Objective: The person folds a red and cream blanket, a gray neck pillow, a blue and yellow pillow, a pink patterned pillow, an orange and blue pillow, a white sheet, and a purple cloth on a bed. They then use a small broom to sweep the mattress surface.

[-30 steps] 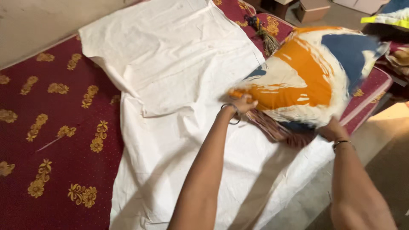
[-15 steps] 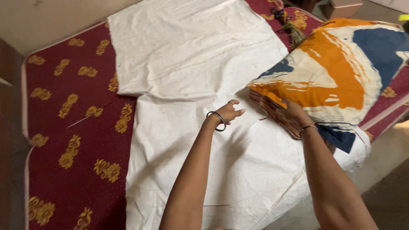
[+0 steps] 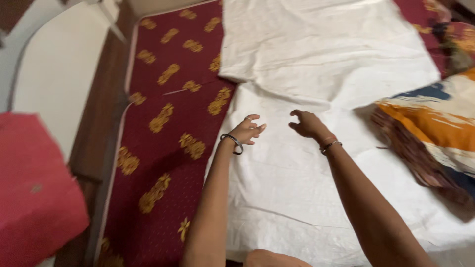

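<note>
While both hands hover open, the left hand (image 3: 249,129) and right hand (image 3: 308,124) should press flat on the white sheet (image 3: 316,173). Smooth outward toward nine and three o'clock, clear of the pillow (image 3: 435,128).

Maroon gold-flowered mattress (image 3: 168,148), pale wall (image 3: 54,84), perhaps plaster.

The white sheet (image 3: 316,188) lay flat and open around the left hand (image 3: 249,130) and right hand (image 3: 308,123), with free passage toward twelve o'clock across its creased upper half. At three o'clock the orange, blue and cream pillow (image 3: 435,133) bulked up and blocked that side. At nine o'clock the maroon patterned mattress (image 3: 163,148) was bare as far as the wooden bed edge (image 3: 99,133) and a red cushion (image 3: 34,188).
</note>
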